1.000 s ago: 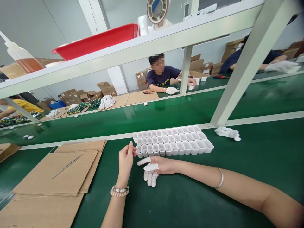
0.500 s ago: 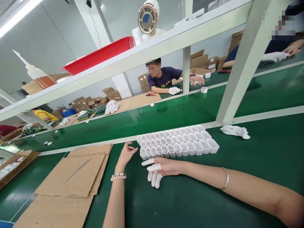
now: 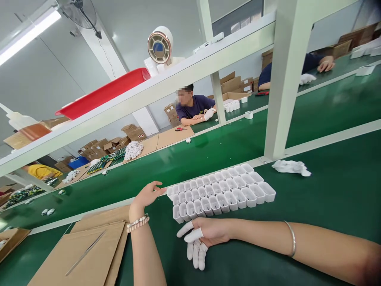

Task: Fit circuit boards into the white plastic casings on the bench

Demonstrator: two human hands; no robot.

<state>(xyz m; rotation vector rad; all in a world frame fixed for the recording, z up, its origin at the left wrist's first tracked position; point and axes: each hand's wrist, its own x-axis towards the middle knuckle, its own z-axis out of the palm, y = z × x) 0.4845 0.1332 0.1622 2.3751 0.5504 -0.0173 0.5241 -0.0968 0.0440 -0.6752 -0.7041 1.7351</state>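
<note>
- The left hand [image 3: 146, 195] is spread open, fingertips just beside the left end of a white tray [image 3: 249, 201] of many small cups.
- The right hand [image 3: 205, 237] lies flat on the green table [image 3: 327, 198] just in front of the tray, holding nothing, with white finger covers [image 3: 195, 254] on.
- A bead bracelet [image 3: 137, 223] circles the left wrist, over sheets of cardboard [image 3: 59, 262].
- A crumpled white cloth [image 3: 291, 167] lies right of the tray, well apart from both hands.
- Across the green belt [image 3: 208, 153] sits another person [image 3: 195, 108].

White cots [image 3: 185, 229] on the fingers [image 3: 195, 254], beaded bracelet [image 3: 137, 223], bangle [image 3: 293, 238].
</note>
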